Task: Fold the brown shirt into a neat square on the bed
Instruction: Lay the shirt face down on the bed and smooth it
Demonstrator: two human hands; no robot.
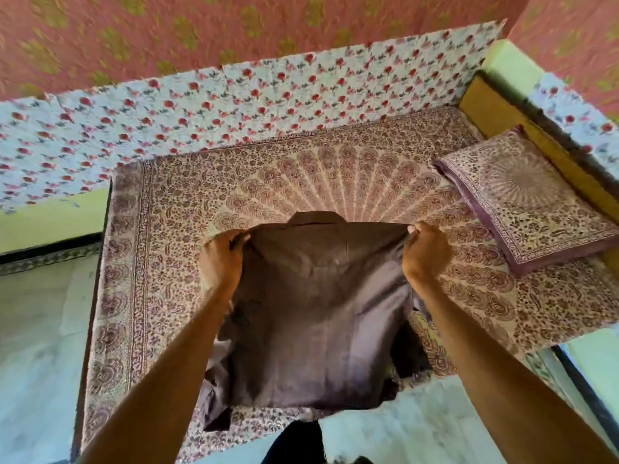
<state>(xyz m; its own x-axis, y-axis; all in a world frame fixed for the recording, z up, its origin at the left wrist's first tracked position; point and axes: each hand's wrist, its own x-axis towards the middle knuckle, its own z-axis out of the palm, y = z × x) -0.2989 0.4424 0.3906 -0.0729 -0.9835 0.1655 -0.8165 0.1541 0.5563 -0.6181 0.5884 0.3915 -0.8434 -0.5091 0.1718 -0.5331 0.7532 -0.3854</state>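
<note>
The brown shirt (pixel 318 313) hangs spread out in front of me above the bed (pixel 160 229), back side toward me, collar at the top. My left hand (pixel 221 259) grips its left shoulder and my right hand (pixel 425 252) pinches its right shoulder. Both hands hold the cloth taut between them. The sleeves droop behind and below the body of the shirt, partly hidden. The hem hangs near the bed's front edge.
A patterned pillow (pixel 536 202) lies at the bed's right end. A floral-papered wall (pixel 268 95) runs along the far side of the bed. Pale floor (pixel 37 329) shows to the left and in front.
</note>
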